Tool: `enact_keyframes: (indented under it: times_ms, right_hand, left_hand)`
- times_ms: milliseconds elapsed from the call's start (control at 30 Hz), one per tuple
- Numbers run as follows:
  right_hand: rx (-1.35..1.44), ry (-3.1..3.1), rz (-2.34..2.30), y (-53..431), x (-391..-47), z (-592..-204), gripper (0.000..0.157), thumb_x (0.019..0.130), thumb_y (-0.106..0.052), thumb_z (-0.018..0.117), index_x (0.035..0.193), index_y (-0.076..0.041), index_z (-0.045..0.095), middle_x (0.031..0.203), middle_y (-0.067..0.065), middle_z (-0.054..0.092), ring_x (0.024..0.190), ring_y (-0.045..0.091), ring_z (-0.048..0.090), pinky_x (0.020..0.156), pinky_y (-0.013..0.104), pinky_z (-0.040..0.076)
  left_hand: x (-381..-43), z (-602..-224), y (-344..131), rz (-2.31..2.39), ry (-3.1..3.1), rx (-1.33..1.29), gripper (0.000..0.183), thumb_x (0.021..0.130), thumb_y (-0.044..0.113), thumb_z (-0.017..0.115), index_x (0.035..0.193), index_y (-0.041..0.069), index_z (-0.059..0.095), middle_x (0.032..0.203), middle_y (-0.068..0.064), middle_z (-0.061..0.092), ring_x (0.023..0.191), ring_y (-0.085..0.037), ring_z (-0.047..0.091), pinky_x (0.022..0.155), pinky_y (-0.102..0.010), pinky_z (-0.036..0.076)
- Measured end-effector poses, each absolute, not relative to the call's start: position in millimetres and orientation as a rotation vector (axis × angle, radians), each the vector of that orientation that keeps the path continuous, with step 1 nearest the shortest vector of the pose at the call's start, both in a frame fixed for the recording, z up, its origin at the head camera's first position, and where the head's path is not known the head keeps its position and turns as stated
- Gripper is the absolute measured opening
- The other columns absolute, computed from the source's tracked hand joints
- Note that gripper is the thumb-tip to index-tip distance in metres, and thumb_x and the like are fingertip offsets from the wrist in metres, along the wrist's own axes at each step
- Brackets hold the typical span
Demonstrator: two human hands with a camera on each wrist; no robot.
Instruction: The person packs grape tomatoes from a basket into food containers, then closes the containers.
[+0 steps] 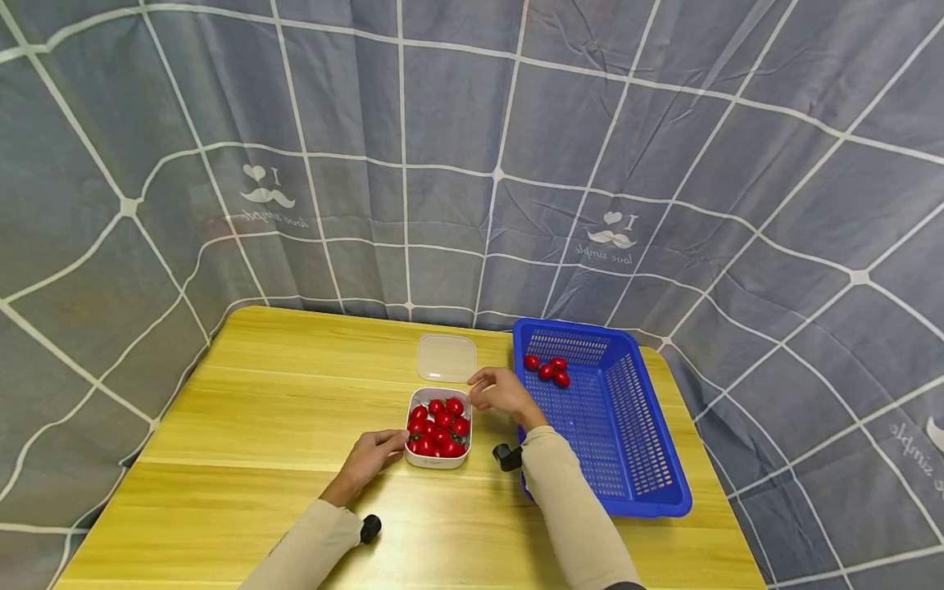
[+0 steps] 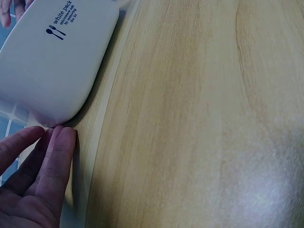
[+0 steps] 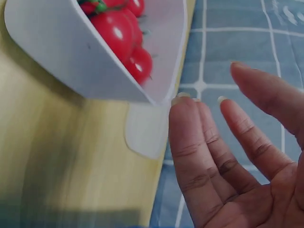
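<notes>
White rounded-square container point(image 1: 435, 462), filled with glossy red tomatoes point(image 1: 442, 420), sits on the yellow wood-grain table point(image 1: 258, 410) between my two hands. My left hand point(image 1: 374, 456) is at its left side, fingers extended and close together, their tips against the wall, gripping nothing. My right hand point(image 1: 505, 393) is at the far right corner, fingers loosely spread and thumb apart, also gripping nothing; I cannot tell whether its tips touch the rim or stop just beside it. Just beyond the container lies a translucent rounded-square plastic lid point(image 1: 447, 358). To the right stands a blue perforated plastic basket point(image 1: 667, 510) with a few more red tomatoes point(image 1: 546, 372) at its far left.

My right sleeve point(image 1: 564, 492) hides part of the basket's left side. Upper tomatoes cover those beneath, so I cannot count them. My left wrist view cuts off the container's top; its printing blurs in the head view.
</notes>
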State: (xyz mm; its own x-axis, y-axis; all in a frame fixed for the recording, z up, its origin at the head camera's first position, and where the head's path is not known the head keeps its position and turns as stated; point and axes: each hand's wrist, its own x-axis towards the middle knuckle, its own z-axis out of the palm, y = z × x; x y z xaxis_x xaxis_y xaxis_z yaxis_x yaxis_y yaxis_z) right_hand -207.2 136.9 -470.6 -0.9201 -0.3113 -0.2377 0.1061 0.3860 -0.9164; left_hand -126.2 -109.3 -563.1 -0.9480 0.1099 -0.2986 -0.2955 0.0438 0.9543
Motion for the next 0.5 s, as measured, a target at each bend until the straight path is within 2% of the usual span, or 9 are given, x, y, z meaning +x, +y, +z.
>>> enact_keyframes:
  times_ms: [200,267,433,500]
  right_hand:
    - [-0.183,2.297,-1.651,156,-213,-467,0.024,0.081,0.005,0.069,0.101,0.014,0.059,0.086,0.017,0.065,0.076,0.025,0.068,0.070,0.035,0.061]
    - [-0.199,2.284,-1.700,162,-214,-466,0.025,0.082,0.006,0.069,0.101,0.017,0.057,0.088,0.019,0.066,0.077,0.026,0.068,0.072,0.039,0.061]
    - [-0.179,2.239,-1.818,176,-215,-463,0.031,0.084,0.007,0.067,0.108,0.021,0.053,0.089,0.016,0.067,0.074,0.018,0.066,0.080,0.050,0.058]
    - [-0.155,2.236,-1.842,182,-215,-461,0.032,0.085,0.006,0.067,0.110,0.021,0.053,0.089,0.012,0.066,0.073,0.015,0.065,0.080,0.047,0.059]
  left_hand:
    - [-125,-563,-110,1.975,2.043,-0.188,0.042,0.098,0.018,0.057,0.122,-0.016,0.057,0.126,-0.028,0.057,0.112,-0.032,0.060,0.095,-0.038,0.052]
    - [-125,-563,-110,1.973,2.042,-0.195,0.042,0.098,0.018,0.057,0.122,-0.016,0.057,0.126,-0.027,0.057,0.111,-0.032,0.060,0.095,-0.037,0.053]
    - [-127,-563,-109,1.972,2.036,-0.198,0.044,0.098,0.020,0.058,0.123,-0.017,0.056,0.126,-0.028,0.057,0.111,-0.032,0.060,0.094,-0.036,0.053]
    - [-127,-563,-109,1.970,2.040,-0.184,0.045,0.098,0.020,0.057,0.123,-0.017,0.055,0.126,-0.029,0.056,0.112,-0.033,0.060,0.095,-0.037,0.053]
